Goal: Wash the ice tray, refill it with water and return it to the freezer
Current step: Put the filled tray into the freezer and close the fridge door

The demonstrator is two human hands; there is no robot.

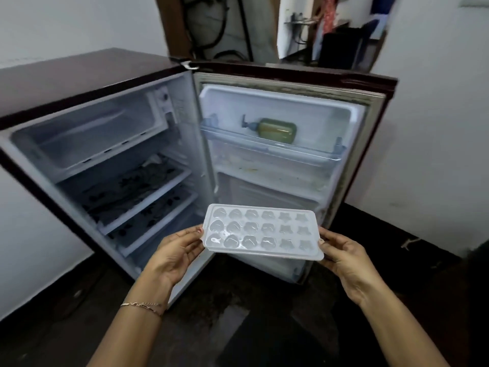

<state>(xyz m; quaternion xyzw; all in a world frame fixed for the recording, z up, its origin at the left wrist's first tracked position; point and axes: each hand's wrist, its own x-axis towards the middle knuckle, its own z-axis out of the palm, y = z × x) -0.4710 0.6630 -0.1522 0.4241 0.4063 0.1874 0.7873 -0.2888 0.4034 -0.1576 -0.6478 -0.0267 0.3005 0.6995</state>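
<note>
A white ice tray (260, 230) with several heart, paw and star shaped moulds is held level in front of the open fridge. My left hand (174, 251) grips its left short edge and my right hand (344, 256) grips its right short edge. The moulds look glossy; I cannot tell if they hold water. The small fridge (79, 83) stands open, with its freezer compartment (90, 139) at the top left, which looks bare inside.
The fridge door (285, 165) is swung open to the right, with a green pump bottle (275, 131) lying on its upper shelf. Wire shelves (137, 189) sit below the freezer. The dark floor has a wet patch. White walls flank the fridge; a doorway lies behind.
</note>
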